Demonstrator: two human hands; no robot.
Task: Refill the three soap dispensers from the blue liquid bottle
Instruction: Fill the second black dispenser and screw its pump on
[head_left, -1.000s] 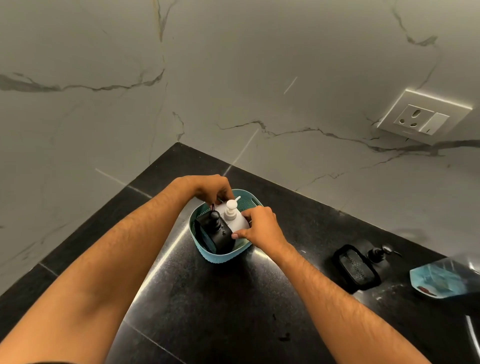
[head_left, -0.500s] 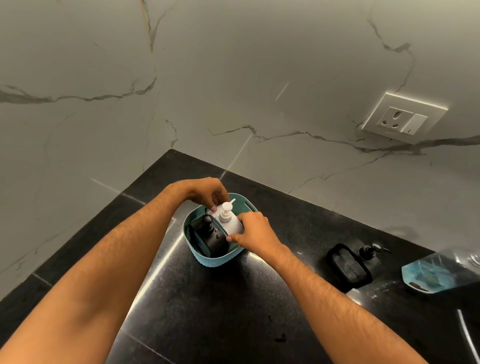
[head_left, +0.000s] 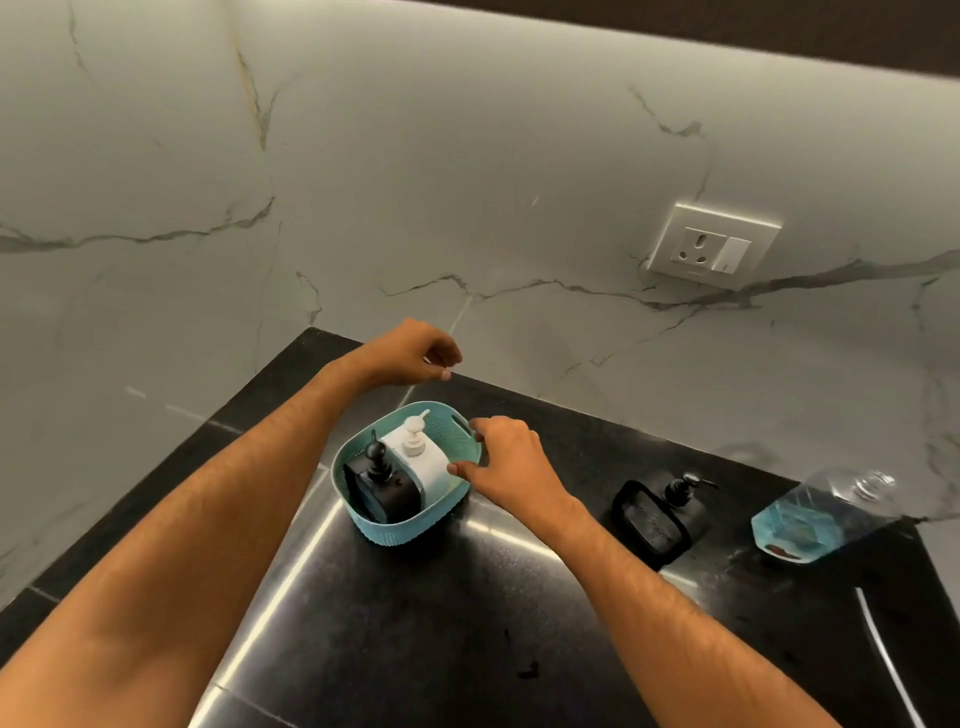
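Teal basket now released: left hand lifted behind it, loosely curled, empty; right hand fingertips touch white dispenser. Placement looks done.

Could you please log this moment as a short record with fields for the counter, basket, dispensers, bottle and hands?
counter: black stone, marble wall behind
basket: teal, on the counter near the corner
in basket: black dispenser and white dispenser, both upright, pumps on
third dispenser: black, on the counter right of the basket
bottle: clear, blue liquid, at far right
left hand: raised above the basket, holding nothing
right hand: fingertips at the white dispenser's side
socket: on the wall
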